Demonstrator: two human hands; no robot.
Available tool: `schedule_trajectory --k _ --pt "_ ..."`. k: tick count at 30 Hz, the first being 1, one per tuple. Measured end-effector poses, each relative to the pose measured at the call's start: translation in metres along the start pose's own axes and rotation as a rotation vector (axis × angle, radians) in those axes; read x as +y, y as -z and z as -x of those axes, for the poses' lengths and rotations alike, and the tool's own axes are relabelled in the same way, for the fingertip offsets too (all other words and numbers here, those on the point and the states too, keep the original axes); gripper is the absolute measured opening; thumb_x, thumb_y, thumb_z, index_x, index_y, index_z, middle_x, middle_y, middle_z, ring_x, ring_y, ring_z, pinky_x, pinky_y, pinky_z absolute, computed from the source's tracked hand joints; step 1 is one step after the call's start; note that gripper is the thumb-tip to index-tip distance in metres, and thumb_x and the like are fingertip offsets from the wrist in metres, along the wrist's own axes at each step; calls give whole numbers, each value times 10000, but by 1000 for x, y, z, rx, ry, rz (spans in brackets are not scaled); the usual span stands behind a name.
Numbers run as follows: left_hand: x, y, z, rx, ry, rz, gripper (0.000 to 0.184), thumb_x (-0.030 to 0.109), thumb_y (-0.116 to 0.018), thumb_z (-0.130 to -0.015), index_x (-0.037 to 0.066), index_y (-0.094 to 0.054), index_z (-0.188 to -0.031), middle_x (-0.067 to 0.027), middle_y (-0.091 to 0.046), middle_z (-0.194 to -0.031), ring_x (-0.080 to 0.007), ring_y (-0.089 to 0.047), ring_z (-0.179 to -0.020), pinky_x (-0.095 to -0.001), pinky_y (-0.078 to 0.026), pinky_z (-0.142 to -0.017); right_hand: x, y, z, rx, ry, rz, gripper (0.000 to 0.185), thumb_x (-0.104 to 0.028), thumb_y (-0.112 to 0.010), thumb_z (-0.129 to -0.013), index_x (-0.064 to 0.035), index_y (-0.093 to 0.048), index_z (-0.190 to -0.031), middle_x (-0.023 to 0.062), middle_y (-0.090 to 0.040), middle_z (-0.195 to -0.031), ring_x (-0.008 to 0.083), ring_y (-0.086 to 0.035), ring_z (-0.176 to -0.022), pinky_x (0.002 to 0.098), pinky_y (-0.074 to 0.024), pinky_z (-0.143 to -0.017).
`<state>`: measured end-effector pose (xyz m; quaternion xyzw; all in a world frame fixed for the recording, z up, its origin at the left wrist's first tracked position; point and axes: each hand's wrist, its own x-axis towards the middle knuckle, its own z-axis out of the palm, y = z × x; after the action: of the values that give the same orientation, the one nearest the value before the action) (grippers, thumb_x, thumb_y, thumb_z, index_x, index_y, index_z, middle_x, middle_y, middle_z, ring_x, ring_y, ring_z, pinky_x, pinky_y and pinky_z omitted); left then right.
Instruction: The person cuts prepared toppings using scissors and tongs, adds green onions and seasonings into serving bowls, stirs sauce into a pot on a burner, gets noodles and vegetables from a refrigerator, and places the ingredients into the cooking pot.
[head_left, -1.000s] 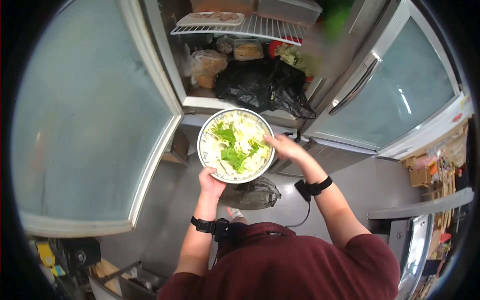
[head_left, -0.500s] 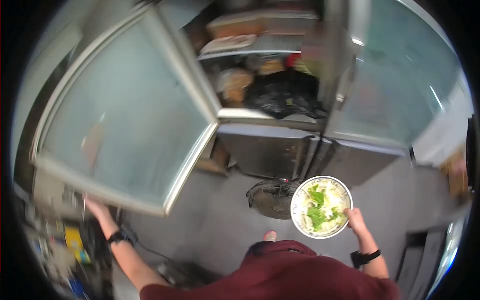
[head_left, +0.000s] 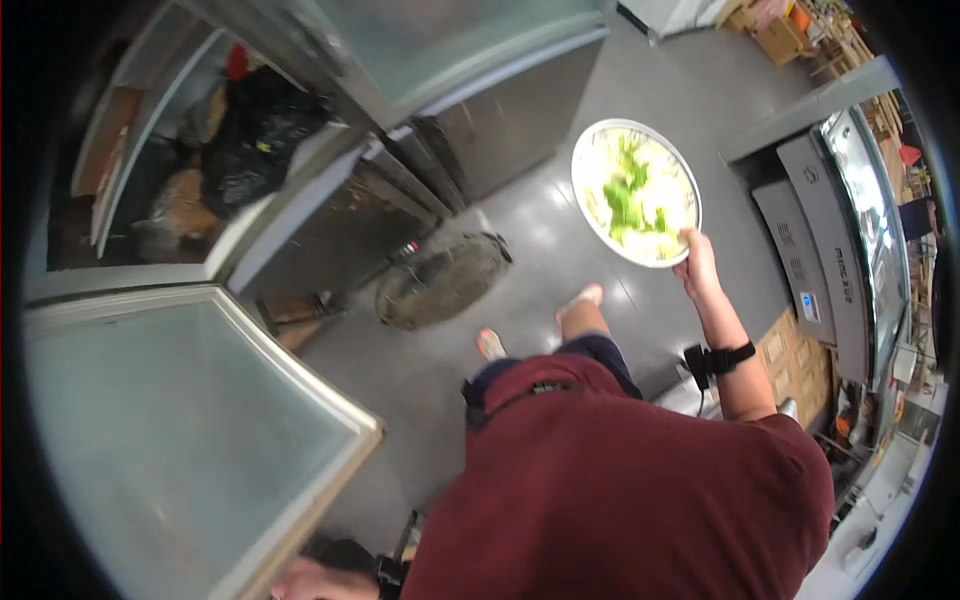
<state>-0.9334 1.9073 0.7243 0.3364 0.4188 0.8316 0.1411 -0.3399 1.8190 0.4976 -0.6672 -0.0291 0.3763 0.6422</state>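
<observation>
My right hand (head_left: 698, 265) grips the near rim of a white bowl (head_left: 578, 200), its fingers partly hidden beneath it. In the bowl lie pale shredded vegetables and green leaves (head_left: 625, 195). The bowl is held out over the floor, to the right of the fridge. At the bottom edge of the view, my left hand (head_left: 310, 580) is beside the outer edge of the open glass fridge door (head_left: 190, 420). Its fingers are cut off and hidden, so its grip does not show.
Inside the open fridge (head_left: 150, 275) are a black plastic bag (head_left: 255, 150) and shelves. A dusty oval object (head_left: 445, 280) lies on the grey floor (head_left: 540, 240) by the fridge foot. At right stands a grey appliance with a glass top (head_left: 825, 250); cardboard boxes (head_left: 780, 40) are farther back.
My view and body have turned right, away from the fridge. The bowl has moved outward with my right hand. The door stays open, with my left hand still near its edge.
</observation>
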Motion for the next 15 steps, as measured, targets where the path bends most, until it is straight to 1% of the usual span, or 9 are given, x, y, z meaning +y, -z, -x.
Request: schedule_trajectory --k 2,3,4,5,7,8,11,12,15 --pt "-44 23 -14 -338 38 128 359 260 -361 -891 32 -478 -1143 -143 -451 -1230 -286 -444 -1091 -408 -316 -983 0 -7 18 35 -17 -58 201 -204 -392 -820 -72 -450 -680 -37 -372 -484 57 -252 -338 222 -182 -320" --pt "-62 -18 -6 -163 12 -66 279 220 -403 -879 24 -482 -1063 -116 -484 -1175 -245 -453 -1052 -395 -340 -932 2 -8 12 57 -36 -68 197 -204 -394 -819 -72 -452 -685 -37 -374 -489 55 -252 -341 220 -181 -322" --pt "-78 -53 -11 -278 -63 -114 260 214 -468 -858 -1 -447 -1002 -118 -490 -1100 -197 -460 -973 -371 -362 -862 -4 -13 16 70 -42 -82 193 -203 -396 -818 -71 -454 -690 -37 -375 -493 54 -252 -344 218 -180 -324" --pt "-83 -97 -10 -419 -127 -306 462 232 -469 -861 -48 -335 -1204 -170 -387 -1248 -235 -406 -1107 -383 -326 -908 -8 -17 23 120 -32 -74 182 -201 -404 -813 -73 -456 -694 -37 -371 -493 52 -253 -350 219 -178 -326" --pt "-119 -160 -38 -336 -80 -626 542 286 -534 -843 -40 -319 -1219 -186 -406 -1192 -233 -413 -1066 -389 -327 -903 0 -7 21 117 -50 -70 190 -207 -416 -806 -61 -471 -698 -26 -391 -493 57 -278 -347 220 -199 -324" --pt "-160 -212 -16 -396 -313 -591 539 312 -578 -824 -72 -361 -1134 -219 -409 -1142 -231 -403 -1048 -416 -306 -915 12 0 3 145 -60 -65 194 -209 -422 -803 -55 -478 -700 -21 -401 -493 60 -290 -346 220 -209 -322" --pt "-279 -296 -144 -411 -526 -892 684 480 -658 -726 -154 -415 -812 -245 -527 -806 -259 -552 -699 -379 -481 -654 23 12 6 369 24 187 251 -247 -467 -772 -21 -519 -675 8 -457 -490 89 -372 -334 228 -270 -308" --pt "-290 -329 -132 -275 -745 -865 750 562 -660 -669 -160 -456 -691 -243 -544 -644 -279 -565 -554 -374 -493 -503 28 14 7 426 37 239 266 -257 -473 -758 -6 -537 -698 17 -467 -491 100 -393 -336 230 -302 -308" --pt "-339 -393 -151 -301 -460 -1034 703 579 -610 -699 -119 -528 -663 -246 -563 -649 -325 -579 -560 -410 -481 -458 38 23 14 553 -1 225 273 -233 -463 -761 17 -568 -729 38 -512 -523 104 -423 -343 228 -321 -315"
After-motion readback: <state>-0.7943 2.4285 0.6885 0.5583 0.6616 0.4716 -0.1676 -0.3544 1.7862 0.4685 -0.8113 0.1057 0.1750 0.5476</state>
